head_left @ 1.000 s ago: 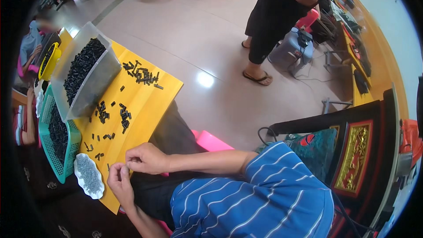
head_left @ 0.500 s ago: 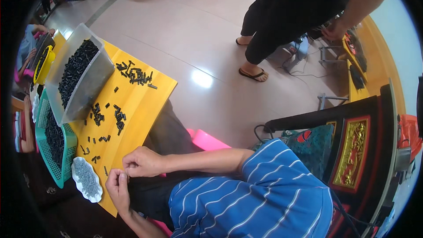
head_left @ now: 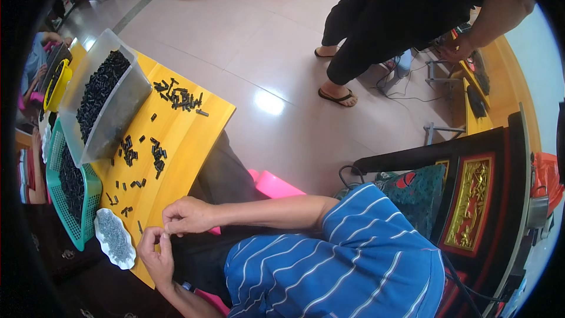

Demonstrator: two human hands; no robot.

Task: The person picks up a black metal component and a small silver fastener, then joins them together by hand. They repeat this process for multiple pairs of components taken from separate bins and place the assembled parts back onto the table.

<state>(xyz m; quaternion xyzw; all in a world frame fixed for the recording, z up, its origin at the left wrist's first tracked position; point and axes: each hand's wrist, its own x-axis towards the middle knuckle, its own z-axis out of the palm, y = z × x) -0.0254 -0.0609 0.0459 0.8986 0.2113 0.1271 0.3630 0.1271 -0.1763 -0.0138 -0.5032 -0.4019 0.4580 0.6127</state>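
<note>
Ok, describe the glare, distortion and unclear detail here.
Head view: a bright reflection glares off the floor; head view: the wooden counter at right bows with the fisheye; head view: detail between left hand and right hand is too small to identify.

Shirt point(head_left: 329, 265) blue, thin white stripes point(head_left: 393, 271), wavy in places, right sleeve point(head_left: 362, 218) short, loose, striped throughout, forearms point(head_left: 268, 212) uncovered, trousers point(head_left: 197, 256) dark, plain-looking

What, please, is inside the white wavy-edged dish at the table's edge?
The white dish holds a spread heap of small grey pieces, too small to make out singly. The heap covers the bottom, so whatever lies beneath cannot be seen.
</note>
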